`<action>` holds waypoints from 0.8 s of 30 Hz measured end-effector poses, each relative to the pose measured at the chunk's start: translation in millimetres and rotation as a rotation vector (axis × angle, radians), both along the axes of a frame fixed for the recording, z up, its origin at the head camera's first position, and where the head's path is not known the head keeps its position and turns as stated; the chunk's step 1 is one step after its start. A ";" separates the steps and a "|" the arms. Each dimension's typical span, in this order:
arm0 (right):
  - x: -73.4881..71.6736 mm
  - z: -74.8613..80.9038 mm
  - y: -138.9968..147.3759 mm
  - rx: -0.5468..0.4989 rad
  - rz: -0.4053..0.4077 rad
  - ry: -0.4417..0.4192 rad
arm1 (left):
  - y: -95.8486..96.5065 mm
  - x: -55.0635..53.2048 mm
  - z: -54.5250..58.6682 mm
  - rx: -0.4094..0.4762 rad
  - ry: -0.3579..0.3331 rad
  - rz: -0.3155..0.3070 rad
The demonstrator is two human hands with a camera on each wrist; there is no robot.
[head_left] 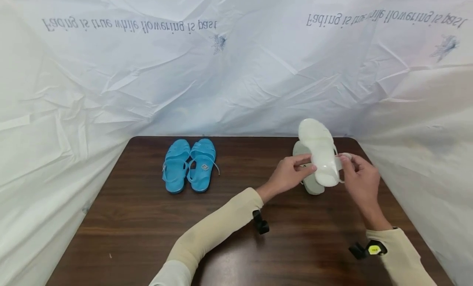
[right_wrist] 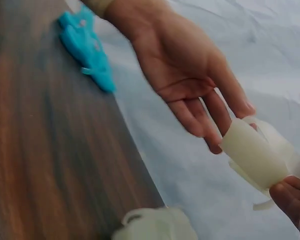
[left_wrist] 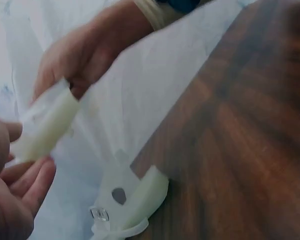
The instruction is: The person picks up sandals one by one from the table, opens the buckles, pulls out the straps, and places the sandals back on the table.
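A white sandal [head_left: 320, 144] is held above the table with its smooth underside in sight in the head view. My left hand [head_left: 286, 173] grips its left edge between thumb and fingers. On the other side, my right hand [head_left: 362, 179] pinches the sandal by its strap side. Partly hidden beneath it lies a second white sandal [head_left: 313, 186]; its buckle and strap show in the left wrist view, where this sandal [left_wrist: 145, 200] rests near the table edge. The right wrist view shows the raised sandal [right_wrist: 252, 152] between both hands.
Two blue sandals [head_left: 175, 181] stand side by side at the back left of the dark wooden table [head_left: 240, 171]. White sheeting [head_left: 240, 93] printed with lettering hangs behind the table and along its sides. Black straps are on both wrists.
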State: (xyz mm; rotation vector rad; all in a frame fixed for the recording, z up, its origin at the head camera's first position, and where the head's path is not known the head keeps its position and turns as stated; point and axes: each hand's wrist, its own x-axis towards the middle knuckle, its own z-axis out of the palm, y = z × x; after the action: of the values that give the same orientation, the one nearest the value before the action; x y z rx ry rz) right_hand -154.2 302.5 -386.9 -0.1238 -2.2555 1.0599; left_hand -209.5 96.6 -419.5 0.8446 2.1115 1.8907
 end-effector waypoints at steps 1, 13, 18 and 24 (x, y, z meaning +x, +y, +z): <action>-1.5 0.9 5.4 -0.014 -0.001 -0.011 | 2.7 -2.8 0.0 -0.003 0.001 -0.028; -15.2 -13.7 73.9 -0.102 -0.027 -0.181 | -0.7 -18.8 -9.1 0.011 0.001 -0.040; -21.6 -30.4 94.1 -0.102 -0.033 -0.221 | -14.3 -19.2 -19.2 0.014 -0.013 -0.012; -29.4 -56.6 104.6 -0.112 -0.038 -0.274 | -29.1 -16.8 -25.6 -0.006 0.006 0.014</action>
State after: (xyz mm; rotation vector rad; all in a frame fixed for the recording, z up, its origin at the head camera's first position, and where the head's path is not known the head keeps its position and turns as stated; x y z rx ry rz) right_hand -183.6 407.1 -443.5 -0.3777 -2.4231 1.2106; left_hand -226.3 67.5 -445.1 0.8376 2.1310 1.8894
